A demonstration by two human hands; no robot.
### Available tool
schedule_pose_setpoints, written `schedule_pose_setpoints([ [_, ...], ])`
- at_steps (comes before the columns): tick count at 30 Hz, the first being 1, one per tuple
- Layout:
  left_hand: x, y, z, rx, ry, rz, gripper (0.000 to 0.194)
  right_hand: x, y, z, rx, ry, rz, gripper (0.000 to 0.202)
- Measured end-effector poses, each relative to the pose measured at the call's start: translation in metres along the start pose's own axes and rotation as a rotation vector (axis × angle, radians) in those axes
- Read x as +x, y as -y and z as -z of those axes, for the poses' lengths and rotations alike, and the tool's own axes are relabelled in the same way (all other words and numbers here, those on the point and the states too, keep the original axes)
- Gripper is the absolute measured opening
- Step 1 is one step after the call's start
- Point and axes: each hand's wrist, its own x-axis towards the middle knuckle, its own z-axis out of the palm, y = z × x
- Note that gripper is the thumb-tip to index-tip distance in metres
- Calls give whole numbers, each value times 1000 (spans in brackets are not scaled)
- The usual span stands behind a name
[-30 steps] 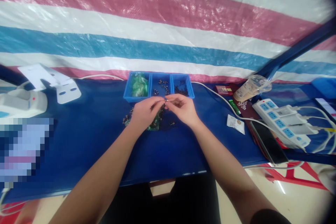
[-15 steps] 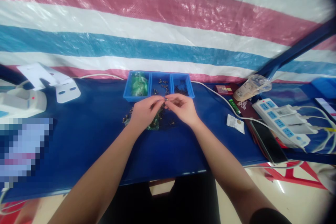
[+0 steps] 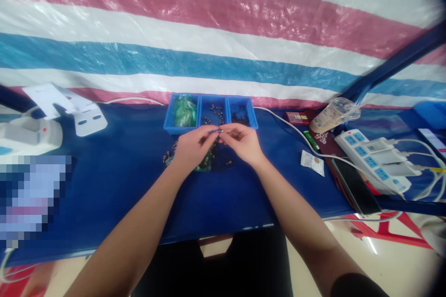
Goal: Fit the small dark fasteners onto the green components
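My left hand (image 3: 193, 148) and my right hand (image 3: 244, 144) meet fingertip to fingertip over the blue table, in front of the blue bins. Pinched between them is a small, thin metallic piece (image 3: 220, 131), too small to name. Below and partly behind the hands lies a heap of small dark and brassy parts (image 3: 228, 163) with some green plastic wrapping (image 3: 205, 165). Beyond stand three joined blue bins: the left bin (image 3: 167, 120) holds green plastic bags (image 3: 185, 110), the middle one small shiny parts (image 3: 218, 112), the right one dark thin parts (image 3: 240, 115).
To the right are a plastic cup (image 3: 329, 118), a power strip (image 3: 372, 162) with plugged chargers, a dark phone (image 3: 355, 188), a white packet (image 3: 312, 163) and a green lighter-like item (image 3: 311, 140). White cables cross the table. A white bracket (image 3: 91, 119) stands at left; a striped sheet (image 3: 209, 41) hangs behind.
Both hands stay nearly in place, fingertips still together; the small piece between them looks slightly turned. Nothing else has visibly moved.
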Motion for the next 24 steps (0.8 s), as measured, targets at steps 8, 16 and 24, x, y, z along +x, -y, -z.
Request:
schedule_pose_setpoints([
  [8,0,1,0,14,24,-14,24,-1,1,-1,16,10,-2,29],
  [16,-1,3,0,4,66,-2,25,-1,1,-1,-2,-5,12,28],
  [24,-1,4,0,14,100,-34,27,-3,5,-1,-32,29,68,26],
])
